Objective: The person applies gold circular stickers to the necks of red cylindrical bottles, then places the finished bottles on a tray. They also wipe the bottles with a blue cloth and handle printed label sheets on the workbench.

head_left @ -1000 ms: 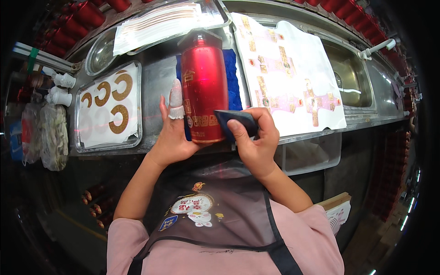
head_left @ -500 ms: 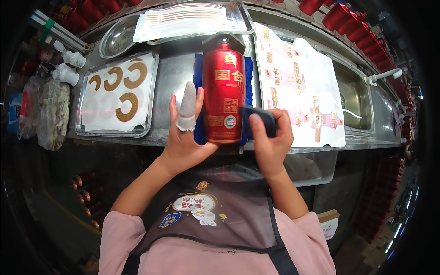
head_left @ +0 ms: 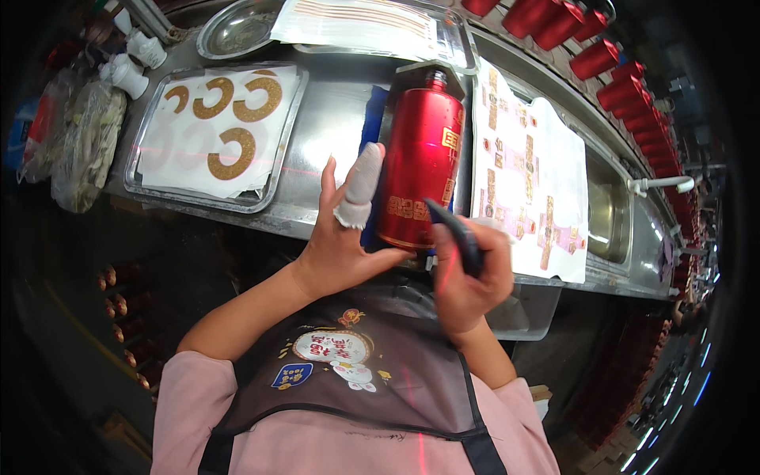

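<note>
A glossy red bottle (head_left: 419,162) with gold and coloured decals lies on its back in a dark angled holder (head_left: 405,75), its neck pointing away from me. Blue cloth (head_left: 374,115) shows under the holder. My left hand (head_left: 340,241) is beside the bottle with fingers spread, a pale cloth finger cover (head_left: 362,186) on one of them. Its thumb rests at the bottle's base. A dark, thin, bent scraper (head_left: 465,241) is pinched in my right hand (head_left: 475,285); its edge is at the bottle's lower right side, though contact is hard to make out.
At the left is a metal tray (head_left: 277,180) of gold arc-shaped decals (head_left: 232,154). A decal sheet (head_left: 566,158) lies at the right, before a sink (head_left: 606,202) with a white tap (head_left: 661,184). Behind are a round metal bowl (head_left: 237,36), striped sheets (head_left: 356,28) and several red bottles (head_left: 598,59).
The bottle has rolled to the right, carrying its gold front decals toward the right side. My view has turned, and the scraper is now bent and at the bottle's lower part.
</note>
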Action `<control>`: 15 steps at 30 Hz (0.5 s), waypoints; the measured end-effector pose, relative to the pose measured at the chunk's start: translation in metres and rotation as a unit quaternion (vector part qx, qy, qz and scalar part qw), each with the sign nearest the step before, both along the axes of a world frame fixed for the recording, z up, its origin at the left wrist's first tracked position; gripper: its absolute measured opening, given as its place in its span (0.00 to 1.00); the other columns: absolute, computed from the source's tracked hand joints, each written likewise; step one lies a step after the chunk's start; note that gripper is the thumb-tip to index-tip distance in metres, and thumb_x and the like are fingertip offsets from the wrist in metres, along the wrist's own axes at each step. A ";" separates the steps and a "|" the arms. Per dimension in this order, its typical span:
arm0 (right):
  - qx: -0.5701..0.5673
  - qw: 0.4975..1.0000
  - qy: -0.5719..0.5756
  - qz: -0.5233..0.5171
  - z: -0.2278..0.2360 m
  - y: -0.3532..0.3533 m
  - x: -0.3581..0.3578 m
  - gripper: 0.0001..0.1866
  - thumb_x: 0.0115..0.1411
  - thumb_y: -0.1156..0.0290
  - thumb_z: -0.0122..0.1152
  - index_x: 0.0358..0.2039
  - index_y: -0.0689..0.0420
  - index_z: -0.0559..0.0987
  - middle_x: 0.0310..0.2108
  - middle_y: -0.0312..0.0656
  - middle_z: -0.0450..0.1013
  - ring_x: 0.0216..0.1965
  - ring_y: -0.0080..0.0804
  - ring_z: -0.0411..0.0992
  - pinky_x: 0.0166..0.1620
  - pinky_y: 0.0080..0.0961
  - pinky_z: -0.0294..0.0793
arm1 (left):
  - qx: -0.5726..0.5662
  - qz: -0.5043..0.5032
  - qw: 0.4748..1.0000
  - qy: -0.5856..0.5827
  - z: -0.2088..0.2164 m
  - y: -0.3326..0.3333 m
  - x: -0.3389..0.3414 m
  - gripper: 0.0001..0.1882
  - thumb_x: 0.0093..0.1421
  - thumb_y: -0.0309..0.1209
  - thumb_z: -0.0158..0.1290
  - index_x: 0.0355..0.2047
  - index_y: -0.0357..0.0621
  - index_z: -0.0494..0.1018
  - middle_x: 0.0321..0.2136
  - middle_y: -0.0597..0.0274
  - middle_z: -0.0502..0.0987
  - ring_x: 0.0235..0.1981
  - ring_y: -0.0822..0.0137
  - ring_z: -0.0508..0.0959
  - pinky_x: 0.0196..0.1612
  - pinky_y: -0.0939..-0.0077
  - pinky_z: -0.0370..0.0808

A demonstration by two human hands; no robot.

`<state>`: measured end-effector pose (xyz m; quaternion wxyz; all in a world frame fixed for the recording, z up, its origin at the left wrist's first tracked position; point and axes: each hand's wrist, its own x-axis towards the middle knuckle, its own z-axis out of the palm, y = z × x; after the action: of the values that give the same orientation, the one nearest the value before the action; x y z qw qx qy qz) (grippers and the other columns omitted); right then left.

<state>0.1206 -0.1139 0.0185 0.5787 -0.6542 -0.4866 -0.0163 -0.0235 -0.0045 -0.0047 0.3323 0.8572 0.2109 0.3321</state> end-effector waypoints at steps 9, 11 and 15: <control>-0.061 0.996 -0.004 -0.067 -0.026 -0.017 0.003 0.11 0.55 0.78 0.75 0.38 0.61 0.82 0.29 0.41 0.79 0.29 0.28 0.76 0.35 0.22 0.73 | 0.042 0.084 0.991 0.095 0.005 -0.024 -0.002 0.34 0.49 0.54 0.66 0.59 0.70 0.77 0.68 0.25 0.52 0.68 0.30 0.57 0.66 0.26 0.41; -0.060 0.997 -0.018 -0.055 -0.025 -0.017 0.002 0.12 0.54 0.78 0.75 0.38 0.61 0.82 0.29 0.42 0.79 0.28 0.28 0.76 0.35 0.22 0.73 | 0.035 0.102 0.991 0.084 0.002 -0.024 -0.004 0.35 0.49 0.53 0.66 0.60 0.69 0.76 0.67 0.24 0.53 0.68 0.30 0.58 0.66 0.27 0.42; -0.069 0.994 -0.061 -0.057 -0.018 -0.014 0.001 0.12 0.54 0.78 0.75 0.38 0.62 0.82 0.29 0.42 0.79 0.28 0.27 0.77 0.35 0.21 0.73 | 0.026 0.109 0.990 0.080 -0.007 -0.028 -0.005 0.39 0.48 0.50 0.67 0.63 0.67 0.73 0.67 0.24 0.55 0.67 0.32 0.60 0.66 0.27 0.43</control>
<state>0.1213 -0.1283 0.0009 0.4999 -0.7166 -0.4831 -0.0554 -0.0283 -0.0321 -0.0113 0.2540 0.8610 0.3207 0.3023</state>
